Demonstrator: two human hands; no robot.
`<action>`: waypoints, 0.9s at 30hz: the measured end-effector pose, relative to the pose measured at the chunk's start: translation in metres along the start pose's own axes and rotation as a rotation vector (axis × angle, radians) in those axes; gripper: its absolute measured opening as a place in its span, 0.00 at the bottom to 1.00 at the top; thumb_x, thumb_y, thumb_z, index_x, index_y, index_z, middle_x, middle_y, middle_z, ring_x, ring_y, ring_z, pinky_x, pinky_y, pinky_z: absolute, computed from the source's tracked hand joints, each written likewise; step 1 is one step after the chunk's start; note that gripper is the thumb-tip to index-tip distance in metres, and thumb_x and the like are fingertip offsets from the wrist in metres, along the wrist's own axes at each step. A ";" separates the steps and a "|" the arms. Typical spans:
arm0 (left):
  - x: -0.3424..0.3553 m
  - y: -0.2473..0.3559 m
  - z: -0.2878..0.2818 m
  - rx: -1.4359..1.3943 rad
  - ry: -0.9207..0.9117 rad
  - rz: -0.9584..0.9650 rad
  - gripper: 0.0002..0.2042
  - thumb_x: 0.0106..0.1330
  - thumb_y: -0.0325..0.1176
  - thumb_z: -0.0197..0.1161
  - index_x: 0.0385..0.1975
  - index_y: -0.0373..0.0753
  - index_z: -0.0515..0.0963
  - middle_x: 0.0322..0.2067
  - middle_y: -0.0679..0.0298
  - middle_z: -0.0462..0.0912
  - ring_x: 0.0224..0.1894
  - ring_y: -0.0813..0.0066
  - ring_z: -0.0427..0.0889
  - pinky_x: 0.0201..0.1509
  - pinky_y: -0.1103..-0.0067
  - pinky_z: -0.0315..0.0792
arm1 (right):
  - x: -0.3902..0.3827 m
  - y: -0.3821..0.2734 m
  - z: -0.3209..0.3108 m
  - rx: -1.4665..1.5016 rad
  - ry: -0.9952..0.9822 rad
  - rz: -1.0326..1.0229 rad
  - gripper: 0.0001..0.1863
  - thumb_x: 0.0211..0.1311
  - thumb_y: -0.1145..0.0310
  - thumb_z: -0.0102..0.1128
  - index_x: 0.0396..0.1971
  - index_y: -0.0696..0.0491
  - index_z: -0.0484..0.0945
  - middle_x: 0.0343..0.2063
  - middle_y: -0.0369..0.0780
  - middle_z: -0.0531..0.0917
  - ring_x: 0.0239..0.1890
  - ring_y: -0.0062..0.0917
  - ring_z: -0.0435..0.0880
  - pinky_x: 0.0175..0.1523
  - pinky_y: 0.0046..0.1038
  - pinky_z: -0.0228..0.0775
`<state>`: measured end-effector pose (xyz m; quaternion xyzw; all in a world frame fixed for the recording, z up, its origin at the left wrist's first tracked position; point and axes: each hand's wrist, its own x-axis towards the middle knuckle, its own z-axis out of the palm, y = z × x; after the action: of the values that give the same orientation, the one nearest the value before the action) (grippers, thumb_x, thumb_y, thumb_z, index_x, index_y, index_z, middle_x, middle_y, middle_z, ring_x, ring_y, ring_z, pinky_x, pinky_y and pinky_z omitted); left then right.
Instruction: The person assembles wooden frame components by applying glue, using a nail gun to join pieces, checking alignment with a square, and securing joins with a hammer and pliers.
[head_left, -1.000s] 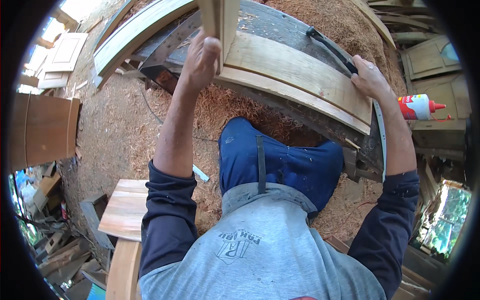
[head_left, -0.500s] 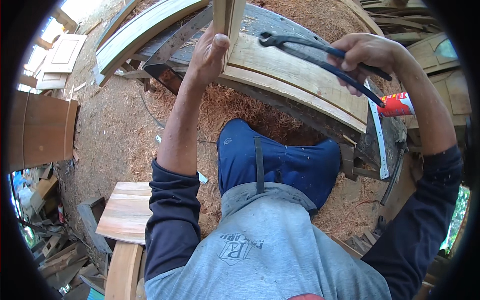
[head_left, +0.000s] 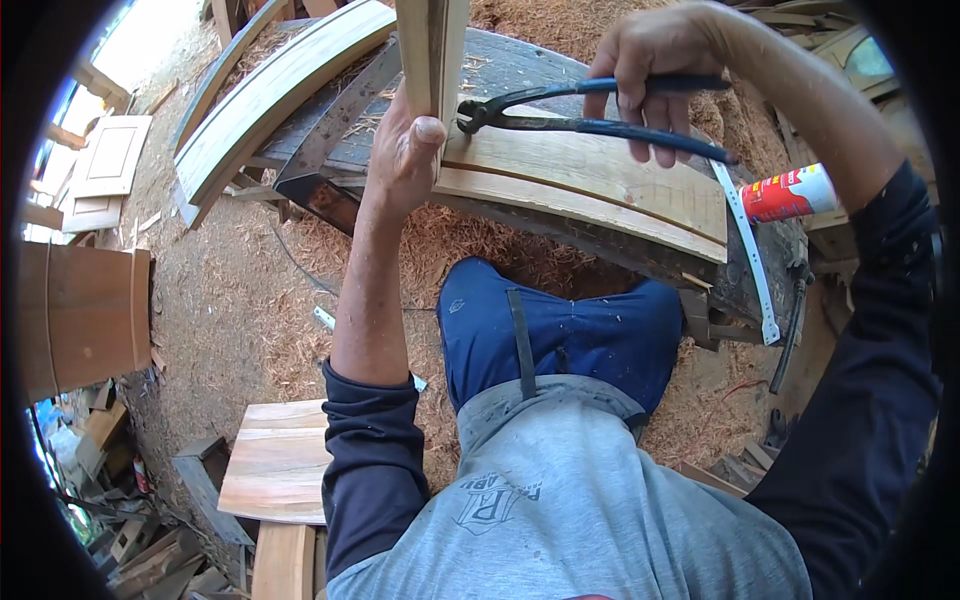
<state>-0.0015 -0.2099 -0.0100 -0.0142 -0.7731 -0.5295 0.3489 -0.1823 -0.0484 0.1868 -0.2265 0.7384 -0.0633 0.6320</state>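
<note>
The right hand [head_left: 650, 90] has its fingers loosely curled around a pair of dark metal pincers with blue handles [head_left: 600, 126], the handles spread apart; the left hand [head_left: 403, 155] is closed around the lower part of an upright pale wooden piece [head_left: 430, 60], thumb along its near side, other fingers mostly hidden. The pincers' head is just beside this piece, above a flat pale wooden board [head_left: 600, 175]; whether it touches the wood cannot be told. With the handles so loosely held, the pincers could slip and dent the wood or catch the left thumb, and a weak left grip could let the upright piece tip. Beneath lies a worn dark grey bench [head_left: 520, 55], with a hand saw [head_left: 345, 110] and a thick curved pale beam [head_left: 290, 80] to the left, a perforated white metal strip [head_left: 745, 240] and a red-and-white plastic bottle [head_left: 790, 195] to the right. Wood shavings cover the floor [head_left: 250, 300]; a brown wooden cabinet [head_left: 90, 320] stands at left, scrap timber [head_left: 130, 540] heaped nearer.
</note>
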 end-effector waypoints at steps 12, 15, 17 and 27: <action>0.007 0.008 0.007 -0.080 -0.001 -0.086 0.55 0.53 0.83 0.42 0.60 0.30 0.68 0.45 0.51 0.78 0.48 0.61 0.77 0.53 0.68 0.70 | -0.009 -0.060 -0.014 -0.209 0.048 -0.013 0.18 0.55 0.73 0.48 0.44 0.68 0.70 0.28 0.60 0.82 0.31 0.47 0.88 0.36 0.44 0.85; 0.004 0.003 -0.003 -0.051 -0.022 -0.103 0.55 0.53 0.83 0.43 0.60 0.31 0.68 0.44 0.52 0.78 0.47 0.62 0.77 0.52 0.68 0.71 | -0.002 -0.073 -0.013 -0.274 0.054 -0.038 0.18 0.56 0.72 0.48 0.43 0.67 0.71 0.28 0.59 0.82 0.31 0.47 0.88 0.36 0.44 0.85; 0.003 0.002 -0.002 -0.068 -0.016 -0.107 0.55 0.53 0.83 0.43 0.61 0.31 0.67 0.45 0.51 0.78 0.48 0.61 0.78 0.53 0.68 0.71 | 0.000 -0.074 -0.013 -0.312 0.068 -0.042 0.18 0.56 0.71 0.48 0.43 0.67 0.71 0.28 0.59 0.82 0.31 0.47 0.88 0.37 0.44 0.85; 0.003 0.002 -0.002 -0.073 -0.023 -0.144 0.58 0.49 0.85 0.43 0.69 0.37 0.63 0.60 0.45 0.73 0.62 0.52 0.73 0.63 0.63 0.67 | -0.003 -0.079 -0.014 -0.473 0.164 -0.054 0.18 0.58 0.68 0.48 0.42 0.66 0.72 0.28 0.58 0.82 0.32 0.47 0.88 0.37 0.44 0.84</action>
<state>-0.0017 -0.2118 -0.0069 0.0229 -0.7563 -0.5808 0.3003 -0.1756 -0.1199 0.2222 -0.3819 0.7751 0.0763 0.4975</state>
